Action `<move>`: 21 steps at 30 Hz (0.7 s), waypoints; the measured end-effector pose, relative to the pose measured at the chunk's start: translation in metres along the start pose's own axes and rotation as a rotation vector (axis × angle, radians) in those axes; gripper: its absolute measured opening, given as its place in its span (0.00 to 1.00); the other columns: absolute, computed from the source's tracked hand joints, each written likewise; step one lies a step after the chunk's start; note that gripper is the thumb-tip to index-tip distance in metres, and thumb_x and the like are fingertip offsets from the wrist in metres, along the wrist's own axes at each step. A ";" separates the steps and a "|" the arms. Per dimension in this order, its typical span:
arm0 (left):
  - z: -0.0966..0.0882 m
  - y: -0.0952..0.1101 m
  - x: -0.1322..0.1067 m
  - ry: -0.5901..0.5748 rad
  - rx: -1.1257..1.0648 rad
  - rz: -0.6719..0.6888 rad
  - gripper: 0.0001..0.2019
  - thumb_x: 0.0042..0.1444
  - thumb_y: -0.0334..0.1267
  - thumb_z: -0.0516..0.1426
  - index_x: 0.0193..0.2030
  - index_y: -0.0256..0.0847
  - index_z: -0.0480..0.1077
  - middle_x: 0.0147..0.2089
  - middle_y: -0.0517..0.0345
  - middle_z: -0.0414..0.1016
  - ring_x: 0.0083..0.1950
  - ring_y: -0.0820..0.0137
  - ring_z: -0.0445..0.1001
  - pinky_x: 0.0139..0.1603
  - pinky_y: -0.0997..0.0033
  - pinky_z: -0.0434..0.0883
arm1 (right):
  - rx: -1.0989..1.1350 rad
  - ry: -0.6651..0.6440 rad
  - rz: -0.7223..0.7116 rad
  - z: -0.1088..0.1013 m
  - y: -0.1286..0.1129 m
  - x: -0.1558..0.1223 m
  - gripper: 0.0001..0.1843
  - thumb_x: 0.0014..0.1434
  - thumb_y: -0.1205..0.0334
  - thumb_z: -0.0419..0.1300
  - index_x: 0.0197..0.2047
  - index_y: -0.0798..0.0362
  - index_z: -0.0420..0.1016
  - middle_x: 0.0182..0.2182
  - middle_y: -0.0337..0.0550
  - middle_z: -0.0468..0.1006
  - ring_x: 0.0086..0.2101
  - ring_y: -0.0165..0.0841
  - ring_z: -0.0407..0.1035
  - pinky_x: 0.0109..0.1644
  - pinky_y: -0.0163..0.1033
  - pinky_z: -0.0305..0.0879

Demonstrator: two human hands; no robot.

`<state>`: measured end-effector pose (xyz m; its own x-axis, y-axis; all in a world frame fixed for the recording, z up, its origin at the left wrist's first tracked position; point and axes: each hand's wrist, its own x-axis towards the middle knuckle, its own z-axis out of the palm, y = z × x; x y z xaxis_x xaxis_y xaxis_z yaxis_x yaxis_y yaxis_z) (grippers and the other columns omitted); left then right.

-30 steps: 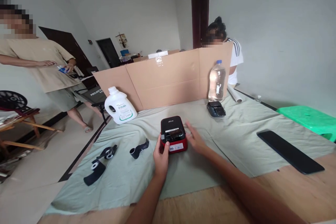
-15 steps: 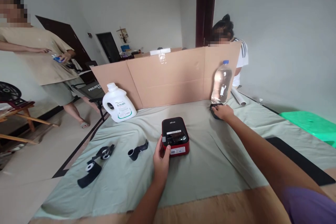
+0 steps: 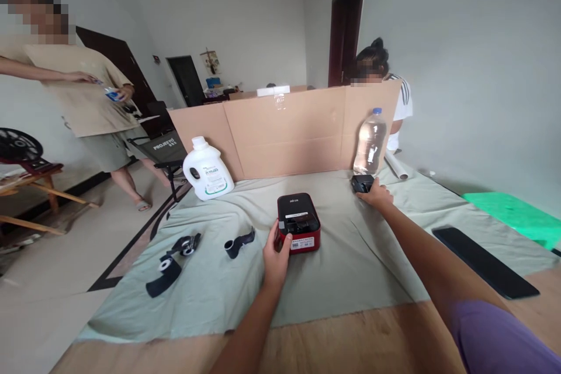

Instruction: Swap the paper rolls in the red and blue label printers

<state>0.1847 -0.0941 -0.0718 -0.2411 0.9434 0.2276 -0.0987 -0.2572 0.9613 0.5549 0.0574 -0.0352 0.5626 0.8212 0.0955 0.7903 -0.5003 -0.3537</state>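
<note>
A small label printer [image 3: 299,213] with a black top and red base sits mid-table on the green cloth. My left hand [image 3: 276,254] grips its near left corner, thumb at the front and fingers along the side. Farther off to the right, my right hand [image 3: 378,194] is closed on a small black boxy object [image 3: 360,183], whose kind I cannot make out. Just behind that object stands a clear bottle [image 3: 370,143] with a blue cap. A short curled black strip [image 3: 239,243] lies left of the printer.
A white detergent jug [image 3: 209,172] stands at the back left, before an upright cardboard sheet [image 3: 284,134]. Rolled black straps [image 3: 164,277] lie at left, a flat black slab [image 3: 484,262] at right. One person [image 3: 83,87] stands at left; another [image 3: 398,105] is behind the cardboard.
My right hand has shifted from over the black object to its right side, exposing more of it. My left hand stays on the printer. The view has moved slightly.
</note>
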 end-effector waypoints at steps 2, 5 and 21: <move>-0.001 -0.001 0.001 -0.009 0.005 0.008 0.31 0.58 0.50 0.63 0.65 0.40 0.68 0.65 0.45 0.72 0.67 0.56 0.70 0.67 0.56 0.69 | -0.001 -0.005 0.003 0.001 -0.002 0.006 0.57 0.49 0.37 0.66 0.71 0.57 0.49 0.60 0.69 0.67 0.59 0.59 0.65 0.57 0.58 0.63; -0.001 -0.001 0.002 -0.016 0.007 0.012 0.31 0.57 0.50 0.63 0.65 0.39 0.68 0.64 0.45 0.73 0.66 0.56 0.71 0.67 0.56 0.69 | 0.019 0.001 0.015 -0.001 -0.003 0.009 0.55 0.50 0.38 0.66 0.71 0.59 0.50 0.60 0.70 0.66 0.60 0.59 0.64 0.58 0.56 0.62; -0.001 0.009 0.006 -0.068 0.011 0.074 0.30 0.59 0.46 0.61 0.68 0.39 0.67 0.67 0.47 0.70 0.69 0.56 0.68 0.71 0.54 0.64 | 0.919 -0.360 -0.984 0.068 -0.061 -0.195 0.48 0.61 0.43 0.60 0.76 0.45 0.41 0.71 0.53 0.57 0.69 0.51 0.54 0.69 0.63 0.55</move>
<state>0.1814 -0.0908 -0.0624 -0.1817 0.9339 0.3079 -0.0720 -0.3249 0.9430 0.3804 -0.0534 -0.0958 -0.3283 0.8210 0.4671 0.3003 0.5596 -0.7724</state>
